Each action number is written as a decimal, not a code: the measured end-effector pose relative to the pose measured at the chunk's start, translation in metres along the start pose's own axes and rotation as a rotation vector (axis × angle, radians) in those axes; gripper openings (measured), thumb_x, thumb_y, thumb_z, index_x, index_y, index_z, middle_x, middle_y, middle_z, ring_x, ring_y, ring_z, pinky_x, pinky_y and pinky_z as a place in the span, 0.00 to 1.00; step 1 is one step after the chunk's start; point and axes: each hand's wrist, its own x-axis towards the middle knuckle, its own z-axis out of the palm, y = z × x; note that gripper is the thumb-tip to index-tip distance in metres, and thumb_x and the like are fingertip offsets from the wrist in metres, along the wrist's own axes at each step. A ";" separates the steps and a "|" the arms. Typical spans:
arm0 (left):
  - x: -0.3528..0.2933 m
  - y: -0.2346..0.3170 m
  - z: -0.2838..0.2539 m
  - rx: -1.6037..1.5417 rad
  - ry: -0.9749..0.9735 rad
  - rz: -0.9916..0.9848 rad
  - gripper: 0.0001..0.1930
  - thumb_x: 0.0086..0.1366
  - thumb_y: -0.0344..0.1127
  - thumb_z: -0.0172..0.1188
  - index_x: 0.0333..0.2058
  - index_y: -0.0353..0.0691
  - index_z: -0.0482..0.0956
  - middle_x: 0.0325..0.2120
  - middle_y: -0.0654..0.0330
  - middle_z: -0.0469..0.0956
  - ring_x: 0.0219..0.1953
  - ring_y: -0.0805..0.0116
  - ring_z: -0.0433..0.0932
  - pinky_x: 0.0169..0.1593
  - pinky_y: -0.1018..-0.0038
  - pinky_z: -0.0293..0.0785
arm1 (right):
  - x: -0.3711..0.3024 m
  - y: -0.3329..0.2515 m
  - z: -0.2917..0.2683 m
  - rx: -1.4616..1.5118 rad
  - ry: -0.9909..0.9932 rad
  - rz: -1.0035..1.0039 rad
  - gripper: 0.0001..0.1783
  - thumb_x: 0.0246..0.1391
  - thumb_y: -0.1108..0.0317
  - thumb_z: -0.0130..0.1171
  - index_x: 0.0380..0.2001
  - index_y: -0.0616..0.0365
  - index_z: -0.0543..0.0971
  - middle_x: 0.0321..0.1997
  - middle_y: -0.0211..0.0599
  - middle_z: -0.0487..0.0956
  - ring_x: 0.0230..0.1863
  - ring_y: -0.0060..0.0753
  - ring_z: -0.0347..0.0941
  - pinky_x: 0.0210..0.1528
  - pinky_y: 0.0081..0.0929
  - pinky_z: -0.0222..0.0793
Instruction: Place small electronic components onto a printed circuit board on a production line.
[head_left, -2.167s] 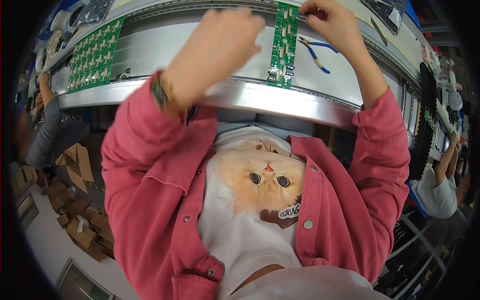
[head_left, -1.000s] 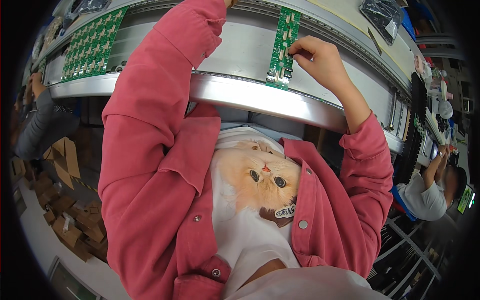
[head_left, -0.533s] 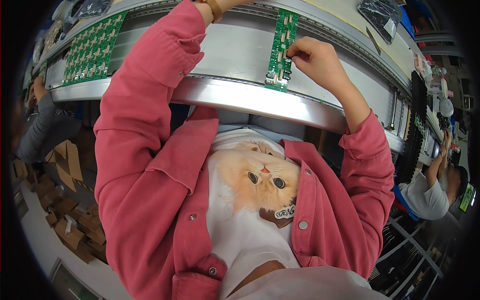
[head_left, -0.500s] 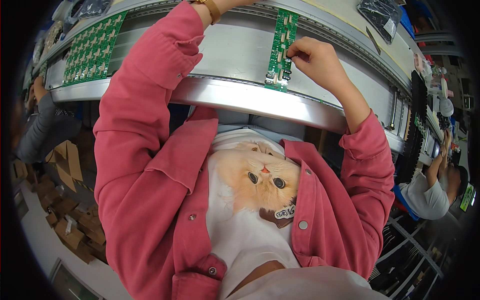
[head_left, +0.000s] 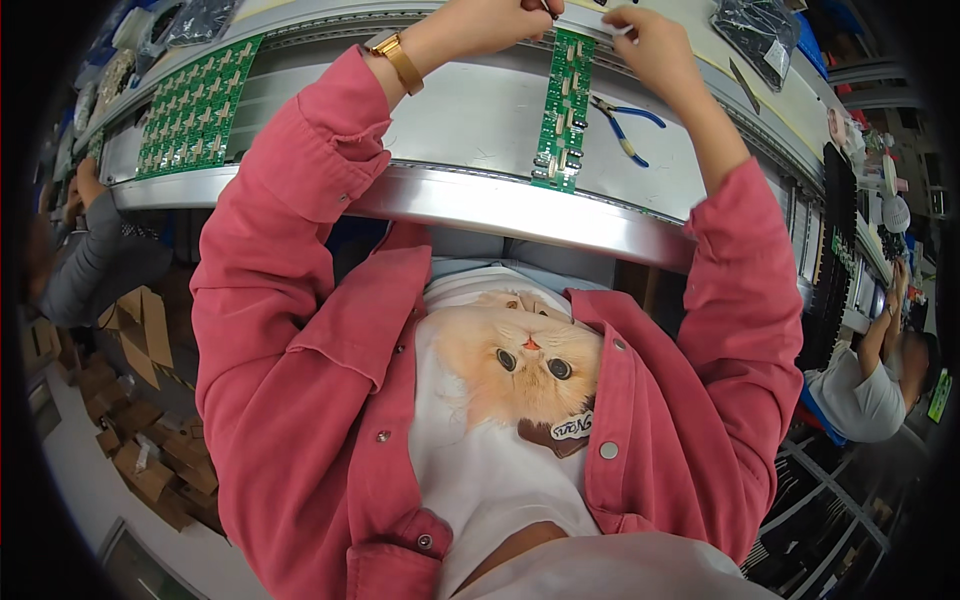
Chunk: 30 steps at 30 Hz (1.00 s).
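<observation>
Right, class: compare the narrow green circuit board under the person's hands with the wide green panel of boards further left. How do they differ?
The narrow circuit board is a single slim strip running away from the person; the wide panel is a broad grid of many small boards. The narrow board lies just below both hands, left hand and right hand; the panel lies untouched. Both are green and rest on the conveyor.
</observation>
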 end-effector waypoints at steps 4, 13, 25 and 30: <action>-0.013 0.017 0.006 0.103 -0.036 0.007 0.05 0.54 0.27 0.53 0.30 0.35 0.76 0.21 0.60 0.76 0.22 0.73 0.73 0.27 0.81 0.68 | 0.032 0.018 0.021 -0.046 -0.103 0.227 0.06 0.39 0.72 0.53 0.22 0.62 0.78 0.25 0.46 0.78 0.26 0.51 0.73 0.33 0.38 0.69; -0.048 0.051 0.013 0.168 -0.115 -0.066 0.10 0.60 0.31 0.54 0.39 0.37 0.79 0.27 0.61 0.79 0.26 0.69 0.77 0.29 0.76 0.71 | 0.056 0.022 0.037 -0.420 -0.326 0.264 0.08 0.40 0.69 0.53 0.21 0.62 0.78 0.24 0.50 0.78 0.28 0.58 0.73 0.35 0.44 0.69; -0.066 0.043 0.030 0.175 -0.078 -0.064 0.09 0.58 0.29 0.53 0.35 0.41 0.80 0.25 0.63 0.78 0.21 0.76 0.71 0.25 0.79 0.66 | 0.051 0.006 0.027 -0.125 0.100 0.216 0.08 0.37 0.70 0.53 0.22 0.62 0.79 0.25 0.50 0.78 0.28 0.55 0.73 0.35 0.41 0.69; -0.071 0.046 0.034 0.307 0.007 0.024 0.09 0.56 0.28 0.55 0.36 0.41 0.80 0.25 0.62 0.78 0.20 0.73 0.71 0.25 0.78 0.66 | 0.047 0.027 0.019 0.407 0.141 0.065 0.09 0.37 0.71 0.54 0.25 0.61 0.80 0.25 0.46 0.79 0.27 0.50 0.73 0.34 0.36 0.70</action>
